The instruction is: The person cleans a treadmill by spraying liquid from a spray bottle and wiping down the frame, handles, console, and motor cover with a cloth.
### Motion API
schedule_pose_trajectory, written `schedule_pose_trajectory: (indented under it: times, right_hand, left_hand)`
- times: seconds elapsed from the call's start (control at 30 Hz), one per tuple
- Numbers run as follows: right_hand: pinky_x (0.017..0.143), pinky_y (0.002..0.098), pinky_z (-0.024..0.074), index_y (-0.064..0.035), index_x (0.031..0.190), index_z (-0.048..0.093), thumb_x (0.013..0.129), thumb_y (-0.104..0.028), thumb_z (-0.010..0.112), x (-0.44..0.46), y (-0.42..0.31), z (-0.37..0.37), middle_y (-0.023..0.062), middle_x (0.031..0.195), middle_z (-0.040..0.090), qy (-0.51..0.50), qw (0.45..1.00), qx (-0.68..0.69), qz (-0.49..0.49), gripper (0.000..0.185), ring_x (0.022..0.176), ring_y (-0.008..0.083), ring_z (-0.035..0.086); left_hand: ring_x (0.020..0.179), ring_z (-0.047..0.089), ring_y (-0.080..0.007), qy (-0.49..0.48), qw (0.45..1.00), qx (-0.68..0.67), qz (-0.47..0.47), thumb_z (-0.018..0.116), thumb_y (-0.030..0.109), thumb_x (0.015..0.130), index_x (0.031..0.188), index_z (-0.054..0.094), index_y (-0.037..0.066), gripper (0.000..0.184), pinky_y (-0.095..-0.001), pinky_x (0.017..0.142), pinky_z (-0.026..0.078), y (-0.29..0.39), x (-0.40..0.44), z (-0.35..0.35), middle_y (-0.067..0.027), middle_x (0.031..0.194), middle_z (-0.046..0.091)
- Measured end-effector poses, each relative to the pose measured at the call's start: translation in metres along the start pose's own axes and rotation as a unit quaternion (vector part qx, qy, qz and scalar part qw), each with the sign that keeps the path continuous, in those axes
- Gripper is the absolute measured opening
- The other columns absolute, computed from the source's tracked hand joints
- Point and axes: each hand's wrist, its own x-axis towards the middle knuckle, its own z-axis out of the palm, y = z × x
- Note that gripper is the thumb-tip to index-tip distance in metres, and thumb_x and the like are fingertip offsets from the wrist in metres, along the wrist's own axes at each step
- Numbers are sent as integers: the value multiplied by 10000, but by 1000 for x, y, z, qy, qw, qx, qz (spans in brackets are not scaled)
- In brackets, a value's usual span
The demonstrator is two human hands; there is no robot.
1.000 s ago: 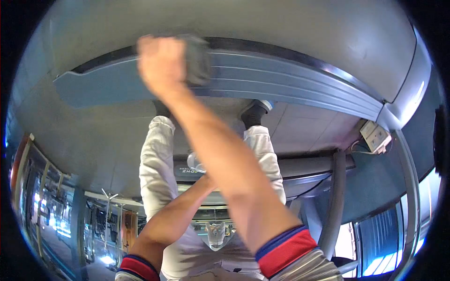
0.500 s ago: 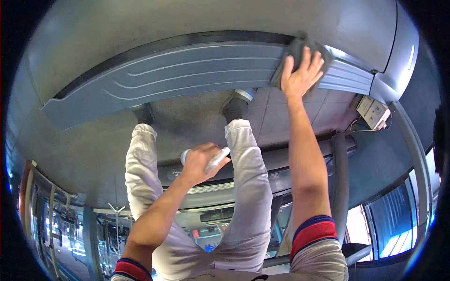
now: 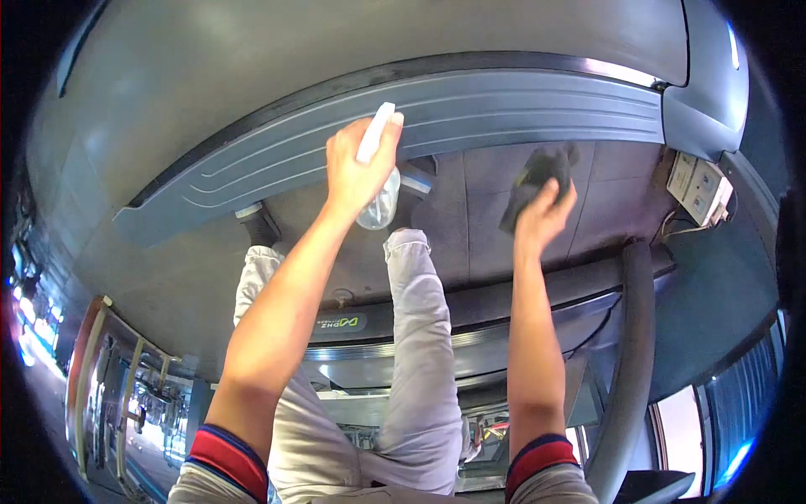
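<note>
My left hand (image 3: 357,168) is wrapped round the white head of a spray bottle (image 3: 382,202), whose clear body hangs below my fingers. It is held in front of the grey ribbed side rail (image 3: 504,105) of a treadmill. Lower and to the right, my right hand (image 3: 544,220) grips a dark cloth (image 3: 537,181), slightly blurred, above the floor and apart from the rail. The treadmill's dark running belt (image 3: 378,34) lies beyond the rail.
A white socket box (image 3: 699,191) with cables sits on the floor at the right. Behind my legs stands another machine with a DHZ label (image 3: 340,322) and a thick dark upright bar (image 3: 634,336). My legs (image 3: 416,302) stand between the two machines.
My left hand has raised the spray bottle from between my knees up to the side rail. My right hand has drawn the cloth off the rail and down toward me.
</note>
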Motion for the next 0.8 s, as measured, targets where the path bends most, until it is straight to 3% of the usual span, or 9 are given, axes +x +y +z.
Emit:
schedule_pose_trajectory:
  times: [0.03,0.2,0.27,0.37,0.47,0.5,0.6,0.7,0.8]
  right_hand:
    - [963,399,471,20,1309,519,1050,-261,530,-3,-3,-24,205,1185,648,-11,1000,-9,17,383,1088,301,618]
    - [1031,374,405,50,1351,481,1065,-268,507,-25,28,-117,198,1264,587,-24,988,40,149,428,1151,264,544]
    - [1017,372,413,38,1355,479,1065,-275,509,-37,38,-144,178,1264,583,-26,979,55,194,427,1127,257,545]
    - [999,357,421,12,1368,463,1069,-276,501,-52,46,-173,146,1261,574,7,959,97,265,417,1104,234,543]
    - [964,359,474,-31,1420,407,1065,-325,515,-56,37,-194,119,1306,547,7,920,203,336,474,1136,217,550]
    - [943,367,494,-41,1433,399,1062,-332,517,-60,43,-199,123,1316,549,15,928,192,317,486,1145,225,565]
    - [986,397,488,-45,1467,370,1056,-348,527,-55,27,-208,148,1362,530,31,913,235,333,534,1193,259,560]
    - [1027,397,453,-44,1489,335,1060,-343,520,-35,-1,-203,158,1434,465,75,898,228,368,554,1242,265,513]
    - [1051,407,445,-35,1517,292,1051,-368,532,-11,-20,-194,170,1467,437,91,906,236,340,621,1268,284,501]
  left_hand:
    - [573,643,-357,16,1000,-3,-7,639,413,922,647,631,-7,502,-441,583,489,-1,9,17,-201,587,597]
    - [638,674,-400,21,999,29,-28,616,453,913,669,674,13,506,-497,608,500,39,22,77,-214,632,639]
    - [560,641,-323,28,1000,7,11,640,448,910,666,660,16,496,-437,559,465,60,25,111,-177,596,626]
    - [558,648,-329,-11,996,-22,80,640,460,903,657,657,23,502,-440,557,467,102,32,166,-171,587,620]
    - [633,679,-371,-148,988,-7,46,593,504,909,688,707,48,518,-471,634,528,143,30,204,-167,621,660]
    - [663,686,-384,-174,983,9,59,583,511,910,698,714,52,522,-485,664,537,153,25,215,-179,642,670]
    - [725,684,-421,-229,969,45,83,570,512,918,733,715,47,521,-516,710,535,171,1,223,-210,727,688]
    - [741,658,-388,-158,972,10,175,624,442,926,784,680,39,431,-482,688,521,148,-30,214,-175,803,660]
    - [759,644,-345,-126,967,2,221,703,365,899,836,661,43,331,-438,672,518,124,-65,157,-141,846,629]
